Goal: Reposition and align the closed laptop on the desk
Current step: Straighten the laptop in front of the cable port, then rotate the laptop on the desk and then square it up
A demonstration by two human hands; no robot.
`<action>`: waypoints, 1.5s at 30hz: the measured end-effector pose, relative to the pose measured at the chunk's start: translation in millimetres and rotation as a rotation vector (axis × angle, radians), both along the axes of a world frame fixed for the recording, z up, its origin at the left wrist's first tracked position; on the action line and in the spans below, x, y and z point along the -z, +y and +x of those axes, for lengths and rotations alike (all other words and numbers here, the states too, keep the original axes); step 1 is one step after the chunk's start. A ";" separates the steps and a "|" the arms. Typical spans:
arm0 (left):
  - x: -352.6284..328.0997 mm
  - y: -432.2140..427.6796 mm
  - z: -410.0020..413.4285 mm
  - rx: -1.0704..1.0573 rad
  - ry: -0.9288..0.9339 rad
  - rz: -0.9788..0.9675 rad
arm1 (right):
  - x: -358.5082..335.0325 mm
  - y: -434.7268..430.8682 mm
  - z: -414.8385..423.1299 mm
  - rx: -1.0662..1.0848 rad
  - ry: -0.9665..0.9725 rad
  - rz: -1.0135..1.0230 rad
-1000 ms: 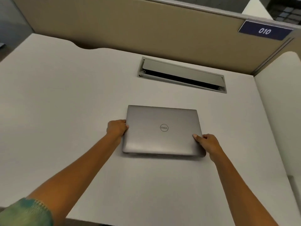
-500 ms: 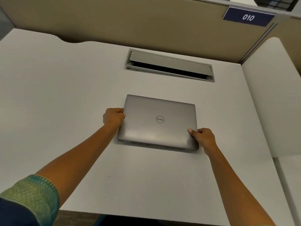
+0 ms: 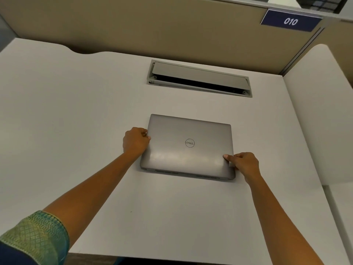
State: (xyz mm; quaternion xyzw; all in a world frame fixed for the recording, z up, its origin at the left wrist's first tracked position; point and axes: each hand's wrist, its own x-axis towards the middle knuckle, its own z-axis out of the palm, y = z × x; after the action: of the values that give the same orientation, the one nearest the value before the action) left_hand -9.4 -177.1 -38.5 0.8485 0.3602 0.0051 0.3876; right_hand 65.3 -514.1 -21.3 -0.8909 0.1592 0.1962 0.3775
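Since the earlier frame, little has shifted: the closed laptop (image 3: 188, 148) lies flat mid-counter (image 3: 76, 115), grasped at its sides by the left hand (image 3: 136, 140) and right hand (image 3: 244, 165). Alignment is judged underway; a slight squaring twist is called for next.

My fingertips curl out of sight under the laptop (image 3: 188, 148); my elbows run past the bottom edge.

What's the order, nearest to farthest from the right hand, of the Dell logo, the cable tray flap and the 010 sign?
From the right hand:
1. Dell logo, to its left on the laptop lid.
2. Cable tray flap, set into the desk beyond the laptop.
3. 010 sign, up on the partition.
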 end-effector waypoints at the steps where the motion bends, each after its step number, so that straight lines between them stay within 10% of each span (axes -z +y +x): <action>1: -0.7 4.0 2.5 0.032 0.022 -0.004 | -3.5 0.6 -8.5 0.030 -0.032 0.007; 6: -9.8 25.9 28.4 0.173 0.054 0.085 | -12.2 6.1 -77.1 0.431 -0.244 0.280; 11: -17.6 13.5 70.7 0.430 0.031 0.236 | 0.0 51.2 -141.3 0.810 0.308 0.933; 15: -18.8 -17.3 103.2 0.664 0.068 0.227 | 0.4 89.2 -150.3 0.896 0.367 1.075; 28: -11.4 -53.0 136.4 0.792 0.266 0.238 | 6.1 128.3 -116.4 1.026 0.235 0.881; 45: -15.8 -20.4 46.2 0.254 0.338 -0.339 | -3.8 65.6 -16.4 0.389 0.169 0.507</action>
State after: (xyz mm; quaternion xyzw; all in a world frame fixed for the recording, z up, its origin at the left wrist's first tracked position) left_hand 36.9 -197.5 -22.7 0.7987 0.3060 -0.2458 0.4561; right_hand 49.0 -448.4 -17.6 -0.7021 0.3031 0.2272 0.6029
